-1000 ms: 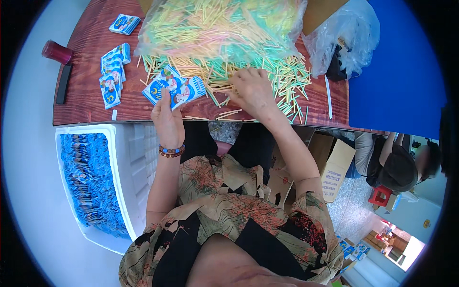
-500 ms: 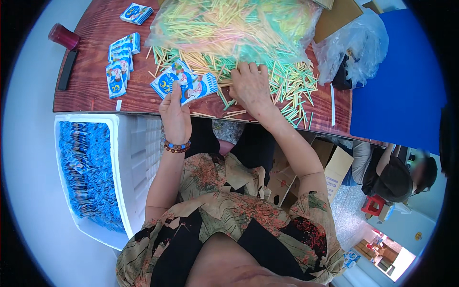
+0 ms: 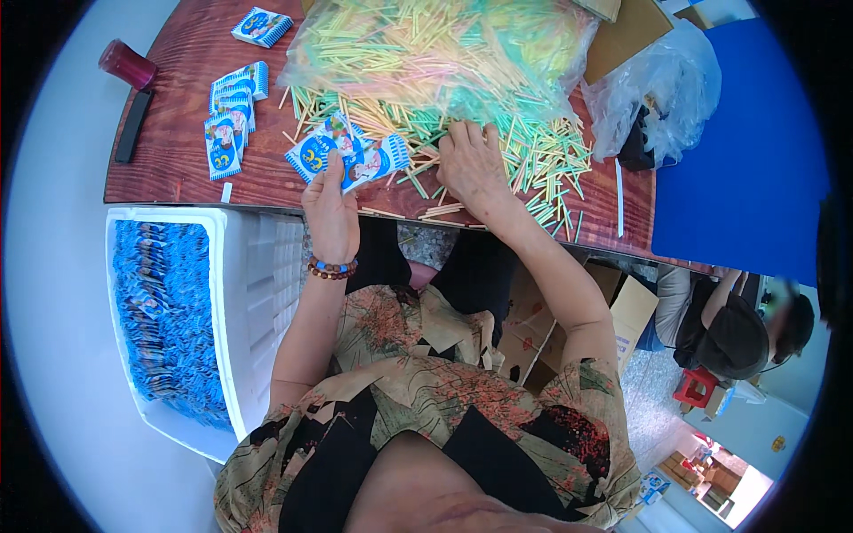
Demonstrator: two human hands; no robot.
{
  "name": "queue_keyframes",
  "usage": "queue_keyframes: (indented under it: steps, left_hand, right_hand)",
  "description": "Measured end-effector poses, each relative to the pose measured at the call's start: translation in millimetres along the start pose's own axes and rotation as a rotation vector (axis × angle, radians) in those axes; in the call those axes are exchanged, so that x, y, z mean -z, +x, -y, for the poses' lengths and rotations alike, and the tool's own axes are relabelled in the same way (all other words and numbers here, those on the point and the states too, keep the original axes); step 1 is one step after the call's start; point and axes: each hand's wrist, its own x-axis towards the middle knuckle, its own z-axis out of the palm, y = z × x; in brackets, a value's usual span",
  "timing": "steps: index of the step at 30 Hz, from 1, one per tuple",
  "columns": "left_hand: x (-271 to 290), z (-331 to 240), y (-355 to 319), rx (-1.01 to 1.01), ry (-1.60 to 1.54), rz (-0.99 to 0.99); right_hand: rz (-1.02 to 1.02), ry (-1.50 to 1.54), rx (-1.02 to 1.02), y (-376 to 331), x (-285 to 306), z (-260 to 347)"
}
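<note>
My left hand is closed, its thumb on top of several small blue-and-white packets fanned out above the table's near edge. Beyond them spreads a loose pile of thin pastel sticks in green, yellow and peach. My right hand reaches into that pile, its fingers bent down and close together. The fingertips are partly hidden, and what they pinch does not show. A clear plastic bag full of the same sticks lies just past my right hand.
Stacked packets and a dark red cup are at the table's left. Below stands a white foam box of blue packets. At right are a crumpled clear bag and a blue surface. A person sits farther right.
The view has shifted slightly. My left hand keeps the fanned packets in about the same place. My right hand stays in the sticks, moved a little, with its fingers bent.
</note>
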Motion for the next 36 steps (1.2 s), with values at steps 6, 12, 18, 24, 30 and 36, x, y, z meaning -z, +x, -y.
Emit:
queue_keyframes:
  steps: [6, 12, 18, 24, 30, 36]
  left_hand:
    - [-11, -2, -4, 0.026, -0.001, -0.008]
    - [-14, -2, -2, 0.012, -0.004, 0.011]
    - [-15, 3, 0, 0.06, -0.031, 0.027]
    - [-34, 19, 3, 0.165, -0.102, 0.049]
    - [-46, 36, 5, 0.228, -0.166, 0.08]
    - [-56, 40, 5, 0.249, -0.125, 0.053]
  right_hand:
    - [0.017, -0.045, 0.031, -1, -1, -1]
    - [0.034, 0.149, -0.029, -14, 15, -23]
    - [0.294, 0.745, -0.328, -4, 42, -41]
    - [0.085, 1.526, -0.651, 1, 36, -55]
    - [0.104, 1.849, -0.803, 5, 31, -62]
    - [-0.231, 2.155, -0.823, 3, 21, -63]
